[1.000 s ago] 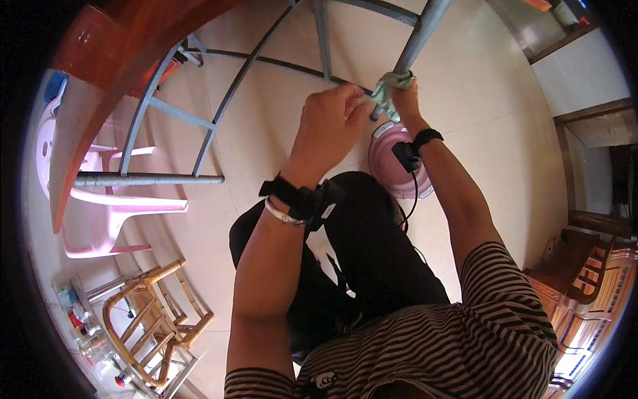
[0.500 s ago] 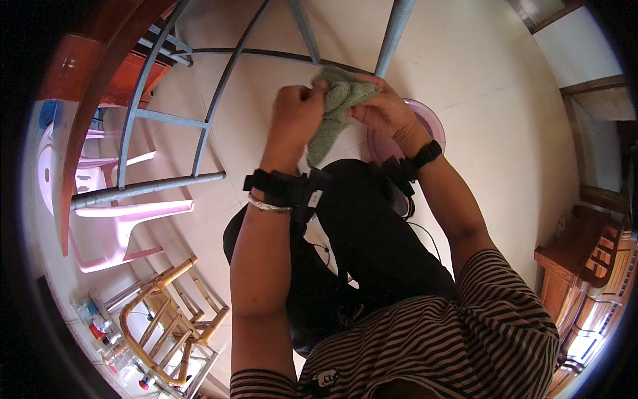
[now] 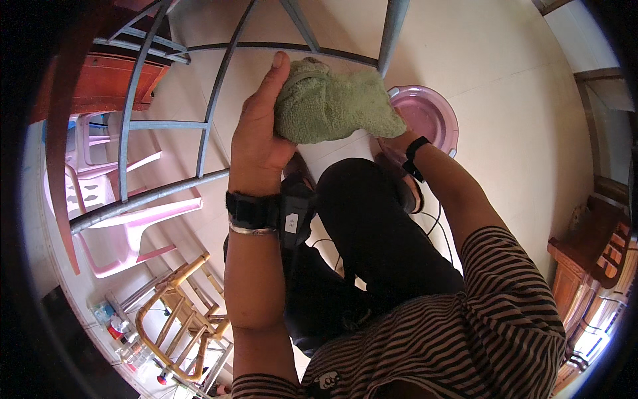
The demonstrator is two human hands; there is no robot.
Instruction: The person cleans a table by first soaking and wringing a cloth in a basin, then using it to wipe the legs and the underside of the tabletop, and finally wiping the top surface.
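A green terry cloth (image 3: 335, 106) is spread between my two hands, bunched and folded at its left end. My left hand (image 3: 260, 126) grips that left end, its thumb up along the edge and its fingers hidden behind the fabric. At the cloth's lower right corner is my right hand (image 3: 400, 141), mostly covered by the cloth; its visible part appears to hold that corner. Below and right of the cloth, a pink round basin (image 3: 446, 120) rests on the floor, partly behind my right hand.
A grey metal frame (image 3: 169, 125) stands ahead to the left, by the brown edge of a table (image 3: 60, 166). Pink plastic chairs (image 3: 126, 233) and a bamboo chair (image 3: 153, 319) are at the left. Carved wooden furniture (image 3: 578, 266) stands at the right. A thin cable (image 3: 440, 229) lies near my feet.
The cloth has gone from crumpled between my fingers to opened out wider. My left hand has moved left and up, turning thumb upward; my right hand has dropped lower behind the cloth.
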